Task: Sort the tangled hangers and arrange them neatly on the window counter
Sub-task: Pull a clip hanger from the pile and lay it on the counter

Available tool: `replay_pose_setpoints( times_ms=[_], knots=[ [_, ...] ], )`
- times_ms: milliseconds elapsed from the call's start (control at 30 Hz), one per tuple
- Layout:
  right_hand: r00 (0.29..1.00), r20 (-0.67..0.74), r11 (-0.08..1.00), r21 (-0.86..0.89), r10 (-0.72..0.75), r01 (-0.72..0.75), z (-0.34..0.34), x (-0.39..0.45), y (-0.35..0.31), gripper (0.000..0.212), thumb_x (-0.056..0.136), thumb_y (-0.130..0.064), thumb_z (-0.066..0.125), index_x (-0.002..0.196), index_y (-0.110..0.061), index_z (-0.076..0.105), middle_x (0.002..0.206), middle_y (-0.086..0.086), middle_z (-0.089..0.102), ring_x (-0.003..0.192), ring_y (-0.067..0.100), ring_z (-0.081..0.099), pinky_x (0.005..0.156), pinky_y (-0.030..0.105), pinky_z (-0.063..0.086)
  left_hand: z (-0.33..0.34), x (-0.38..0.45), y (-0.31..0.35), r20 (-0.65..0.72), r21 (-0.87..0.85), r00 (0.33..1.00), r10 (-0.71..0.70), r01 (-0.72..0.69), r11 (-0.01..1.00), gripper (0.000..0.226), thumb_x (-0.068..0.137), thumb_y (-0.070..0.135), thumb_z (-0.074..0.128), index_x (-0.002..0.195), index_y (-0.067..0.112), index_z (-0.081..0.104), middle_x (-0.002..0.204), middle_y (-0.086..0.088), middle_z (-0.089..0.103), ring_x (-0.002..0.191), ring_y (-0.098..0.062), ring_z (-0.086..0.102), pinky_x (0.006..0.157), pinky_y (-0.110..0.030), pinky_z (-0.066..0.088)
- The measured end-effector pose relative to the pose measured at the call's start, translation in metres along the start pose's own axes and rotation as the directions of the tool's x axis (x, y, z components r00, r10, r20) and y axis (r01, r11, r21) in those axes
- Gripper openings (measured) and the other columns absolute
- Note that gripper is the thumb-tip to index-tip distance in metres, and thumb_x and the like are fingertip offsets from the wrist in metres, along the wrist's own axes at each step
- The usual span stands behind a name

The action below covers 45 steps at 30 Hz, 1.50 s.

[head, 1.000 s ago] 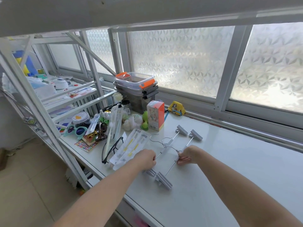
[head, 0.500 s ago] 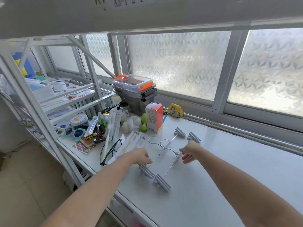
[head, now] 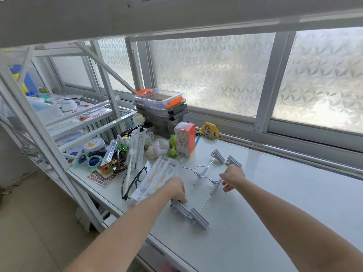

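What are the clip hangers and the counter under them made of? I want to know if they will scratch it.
The clip hangers look like thin bright metal wire rods and hooks, with matte grey ribbed clips, probably plastic. The counter is smooth, glossy white, showing soft window glare; laminate, stone or glass cannot be told apart.

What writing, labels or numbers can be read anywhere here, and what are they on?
None can be read with certainty.
Handwritten dark marks on the white beam overhead: cut off by the picture's top edge.
Orange and white box: a barcode shows; its print is too small.
Flat white packets: print too blurred.
Yellow pouch: a picture; lettering too small.
Papers on the side shelves: blurred.
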State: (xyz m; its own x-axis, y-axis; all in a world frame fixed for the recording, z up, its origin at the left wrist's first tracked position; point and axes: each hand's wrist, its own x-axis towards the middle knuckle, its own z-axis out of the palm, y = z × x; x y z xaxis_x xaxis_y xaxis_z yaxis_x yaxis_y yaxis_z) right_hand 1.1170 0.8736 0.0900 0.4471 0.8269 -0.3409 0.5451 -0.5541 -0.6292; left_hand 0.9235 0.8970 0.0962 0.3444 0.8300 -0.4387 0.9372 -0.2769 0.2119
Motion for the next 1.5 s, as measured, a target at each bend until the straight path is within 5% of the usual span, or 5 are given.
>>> replay_pose_setpoints(
  times_ms=[233, 367, 700, 1167, 1500],
  knots=[
    [0.997, -0.027, 0.995, -0.074, -0.073, 0.071, 0.005, -0.011, -0.002, 0.022, 0.087, -0.007, 0.045, 0.096, 0.003, 0.063, 0.1, 0.02, 0.071, 0.058, 0.027, 0.072, 0.063, 0.03, 0.058, -0.003, -0.005, -0.004, -0.015, -0.126, 1.0, 0.022, -0.024, 0.992, 0.033, 0.077, 0.019, 0.074, 0.105, 0.001, 0.072, 0.062, -0.003, 0.059, 0.055, -0.013, 0.049, 0.048, -0.013, 0.035],
    [0.955, -0.1, 0.94, -0.232, -0.28, 0.252, 0.012, -0.02, -0.013, 0.02, 0.089, -0.016, 0.052, 0.1, -0.008, 0.066, 0.112, 0.012, 0.068, 0.107, 0.029, 0.06, 0.085, 0.031, 0.047, -0.002, -0.004, -0.012, -0.023, -0.167, 0.999, 0.038, -0.041, 0.985, 0.031, 0.079, 0.021, 0.074, 0.103, 0.002, 0.072, 0.102, -0.016, 0.073, 0.08, -0.013, 0.052, 0.049, -0.014, 0.035],
    [0.728, 0.167, 0.558, -0.536, -0.665, 0.633, 0.046, -0.028, -0.037, 0.026, 0.092, -0.024, 0.053, 0.115, -0.017, 0.063, 0.125, 0.008, 0.056, 0.117, 0.027, 0.047, 0.098, 0.033, 0.036, -0.012, -0.01, -0.03, 0.058, -0.224, 0.997, 0.044, -0.03, 0.974, 0.045, 0.083, 0.041, 0.065, 0.113, 0.007, 0.063, 0.098, -0.007, 0.061, 0.082, -0.019, 0.056, 0.055, -0.018, 0.046],
    [0.76, 0.174, 0.634, -0.454, -0.626, 0.626, 0.053, -0.024, -0.035, 0.022, 0.084, -0.001, 0.058, 0.097, -0.01, 0.073, 0.108, 0.014, 0.064, 0.108, 0.026, 0.054, 0.082, 0.033, 0.048, -0.004, -0.015, -0.031, 0.158, -0.371, 0.987, 0.019, 0.042, 0.928, 0.029, 0.077, 0.009, 0.076, 0.063, 0.011, 0.05, 0.061, -0.004, 0.056, 0.05, -0.007, 0.055, 0.044, -0.011, 0.052],
    [0.734, 0.163, 0.599, -0.476, -0.659, 0.643, 0.037, -0.02, -0.038, 0.031, 0.092, -0.024, 0.054, 0.121, -0.018, 0.061, 0.124, 0.005, 0.063, 0.123, 0.022, 0.047, 0.097, 0.034, 0.043, -0.025, -0.012, -0.03, -0.036, -0.139, 0.998, -0.051, 0.046, 0.989, 0.032, 0.091, 0.044, 0.051, 0.098, 0.014, 0.059, 0.092, -0.006, 0.059, 0.074, -0.02, 0.062, 0.061, -0.024, 0.047]
  ],
)
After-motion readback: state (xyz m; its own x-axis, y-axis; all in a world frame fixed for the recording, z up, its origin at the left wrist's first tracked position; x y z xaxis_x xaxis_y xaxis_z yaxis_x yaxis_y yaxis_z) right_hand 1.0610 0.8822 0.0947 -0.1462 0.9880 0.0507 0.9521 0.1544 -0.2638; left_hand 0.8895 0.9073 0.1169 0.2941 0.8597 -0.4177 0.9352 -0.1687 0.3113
